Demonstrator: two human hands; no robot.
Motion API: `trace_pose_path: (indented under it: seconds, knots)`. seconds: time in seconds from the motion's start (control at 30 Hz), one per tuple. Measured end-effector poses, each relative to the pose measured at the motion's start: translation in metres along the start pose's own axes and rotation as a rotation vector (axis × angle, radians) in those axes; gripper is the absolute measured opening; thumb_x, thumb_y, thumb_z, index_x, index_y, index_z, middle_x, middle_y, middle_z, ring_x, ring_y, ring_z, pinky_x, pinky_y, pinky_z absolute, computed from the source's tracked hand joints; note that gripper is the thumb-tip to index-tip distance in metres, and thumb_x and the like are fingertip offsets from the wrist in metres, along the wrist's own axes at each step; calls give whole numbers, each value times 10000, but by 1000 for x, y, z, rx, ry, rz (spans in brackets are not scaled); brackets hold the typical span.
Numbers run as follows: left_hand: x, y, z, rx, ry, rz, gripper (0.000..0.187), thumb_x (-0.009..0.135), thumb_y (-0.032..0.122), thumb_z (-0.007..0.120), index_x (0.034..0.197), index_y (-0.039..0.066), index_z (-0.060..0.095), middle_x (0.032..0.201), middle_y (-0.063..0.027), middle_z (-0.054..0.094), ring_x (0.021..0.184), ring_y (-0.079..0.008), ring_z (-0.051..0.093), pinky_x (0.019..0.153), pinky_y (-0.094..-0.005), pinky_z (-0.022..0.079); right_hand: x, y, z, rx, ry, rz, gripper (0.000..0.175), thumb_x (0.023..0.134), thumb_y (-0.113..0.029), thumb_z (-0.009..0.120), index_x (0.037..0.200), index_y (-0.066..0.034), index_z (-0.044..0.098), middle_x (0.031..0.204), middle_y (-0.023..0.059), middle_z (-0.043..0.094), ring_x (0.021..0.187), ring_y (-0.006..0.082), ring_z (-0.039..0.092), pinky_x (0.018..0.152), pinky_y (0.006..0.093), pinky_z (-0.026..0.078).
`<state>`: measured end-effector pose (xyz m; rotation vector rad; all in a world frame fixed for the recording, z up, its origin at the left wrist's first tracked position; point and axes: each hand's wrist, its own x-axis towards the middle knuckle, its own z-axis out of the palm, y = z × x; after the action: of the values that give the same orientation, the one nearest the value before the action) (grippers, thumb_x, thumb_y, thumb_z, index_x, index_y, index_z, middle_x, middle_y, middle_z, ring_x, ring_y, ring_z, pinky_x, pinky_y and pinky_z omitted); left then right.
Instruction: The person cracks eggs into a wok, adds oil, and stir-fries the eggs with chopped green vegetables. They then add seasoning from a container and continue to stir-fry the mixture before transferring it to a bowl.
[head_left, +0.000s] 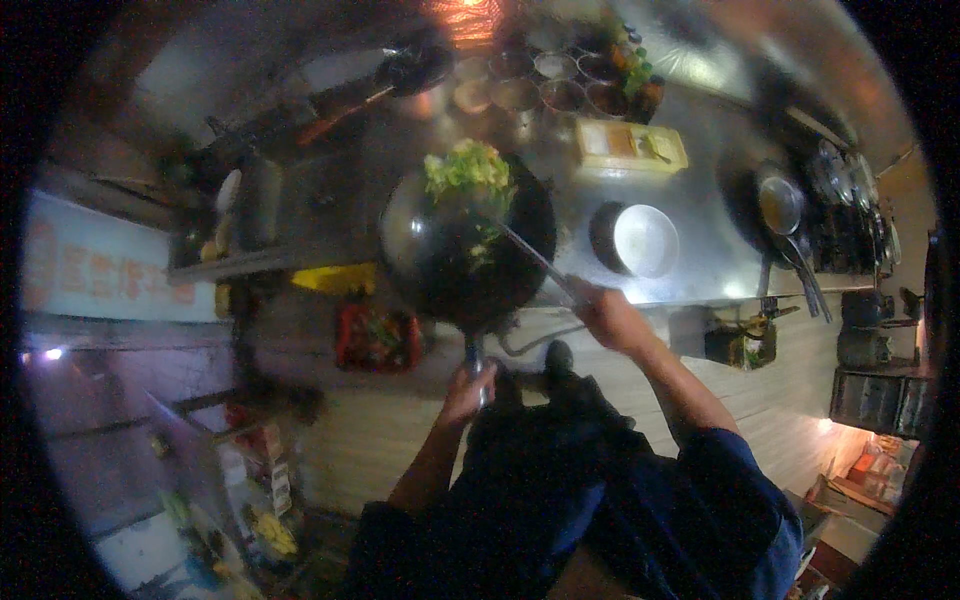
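Note:
A dark wok (450, 262) is in front of me, its handle (473, 351) pointing towards my body. My left hand (469, 391) is closed around that handle. In my right hand (609, 313) is the metal shaft of a long-handled cooking utensil (541, 259), which slants down into the wok; its head is hidden or too dark to make out. Chopped green and pale vegetables (469, 176) are heaped at the wok's far side, some seemingly above the rim. Smaller bits lie lower in the pan. To the right, a white bowl (646, 241) stands on the steel counter (705, 247).
Several round containers (514, 94) line the back, beside bottles (634, 60). A yellowish compartment tray (631, 146) sits on the counter. Another pan (780, 206) with handles jutting past the edge lies right. Below left is a red crate (377, 337); a bin-like container (742, 343) stands below right.

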<state>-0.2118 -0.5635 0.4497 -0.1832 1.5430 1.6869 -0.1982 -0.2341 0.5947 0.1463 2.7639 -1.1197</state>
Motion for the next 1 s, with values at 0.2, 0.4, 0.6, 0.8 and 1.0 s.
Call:
trace_pose_path:
  seconds: [0.2,0.4,0.6,0.8,1.0]
  knots:
    - [14,33,-10,54,-19,-94,325,965,370,629,763,123,567,630,0,546,556,-130,525,536,-293,407,-44,7,-32,654,-462,336,568,897,28,538,1451,-91,503,908,61,678,593,56,518,460,231,449]
    - [56,81,21,-347,40,59,229,972,265,661,796,141,585,603,11,529,527,-132,531,479,-318,440,-1,8,-27,600,-337,355,407,1001,-139,556,1405,-87,533,826,49,655,538,98,523,454,267,460]
    - [-6,-4,-2,82,35,9,272,973,313,632,800,106,600,614,-2,554,554,-121,527,540,-303,407,-36,-13,-14,392,-99,224,403,989,-125,564,1390,-100,543,857,54,657,563,92,493,464,245,408]
    - [33,14,-19,78,-97,34,280,979,332,612,816,104,610,634,-8,569,551,-129,521,541,-314,399,-54,-2,-21,748,-435,374,407,976,-96,572,1383,-91,541,837,45,656,603,91,537,468,256,436]
    - [73,42,-3,-49,71,1,289,955,342,621,789,106,613,657,-12,572,595,-138,526,553,-317,388,13,16,9,550,-238,284,406,931,-92,619,1335,-73,580,915,92,702,624,147,590,482,307,471]
